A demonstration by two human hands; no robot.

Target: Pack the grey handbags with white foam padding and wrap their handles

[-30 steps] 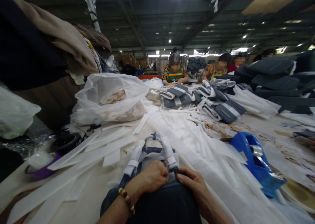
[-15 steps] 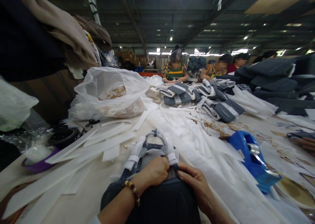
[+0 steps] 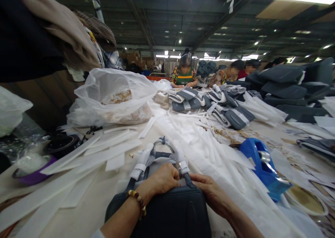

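Note:
A dark blue-grey handbag (image 3: 172, 213) lies in front of me at the table's near edge, its handle end facing away. White wrapping (image 3: 180, 154) covers parts of its handles, and a clear-wrapped loop (image 3: 163, 140) arches beyond them. My left hand (image 3: 164, 178), a beaded bracelet on its wrist, is closed at the bag's mouth between the handle bases; its fingertips are hidden. At the right handle base, my right hand (image 3: 209, 191) grips the bag's upper edge and side, with part of its fingers out of sight behind the strap.
White foam strips (image 3: 89, 161) spread across the left. A blue tape dispenser (image 3: 261, 168) stands at right. Behind are an open plastic bag (image 3: 112, 98), several wrapped bags (image 3: 188, 98) and a dark stack (image 3: 282, 81). A person (image 3: 184, 72) sits across the table.
The view has shifted slightly, with the surroundings moving a little left. My right thumb has slipped behind the strap's base. My left hand stays at the handbag's mouth.

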